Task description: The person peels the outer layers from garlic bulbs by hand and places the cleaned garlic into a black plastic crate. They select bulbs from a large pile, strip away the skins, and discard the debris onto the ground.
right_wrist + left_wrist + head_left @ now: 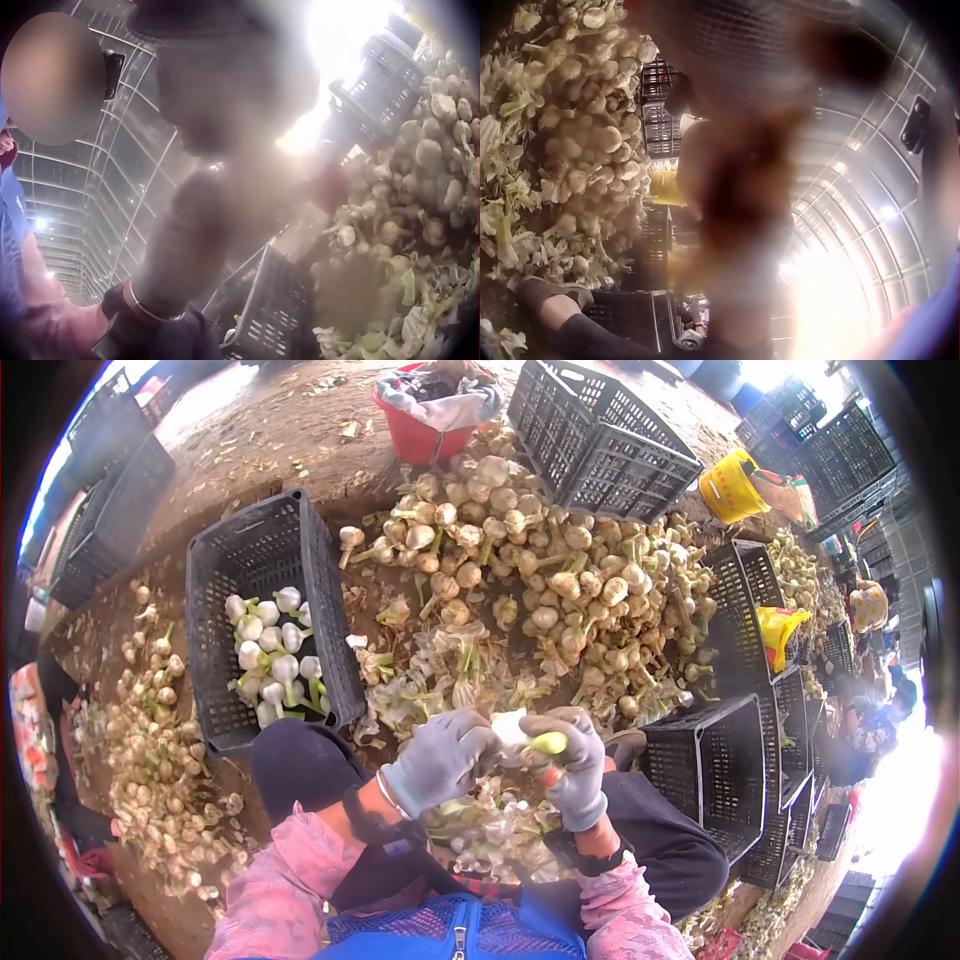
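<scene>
Both hands wear grey gloves and meet over the lap in the head view. Between them is a peeled white garlic bulb (509,729) with a short green stem (549,742). My right hand (577,765) grips the bulb at its stem end, and a small orange-red patch shows under its fingers. My left hand (443,762) has curled fingers pinching the bulb's other side. In both wrist views the hands are a blur and the bulb is hidden. Loose garlic skins (490,825) lie below the hands.
A large heap of unpeeled garlic (590,595) lies ahead. At the left stands a black crate (205,705) with several peeled white bulbs. More black crates (735,770) stand at the right. A red bucket (420,440) and a yellow bucket (733,488) stand farther back.
</scene>
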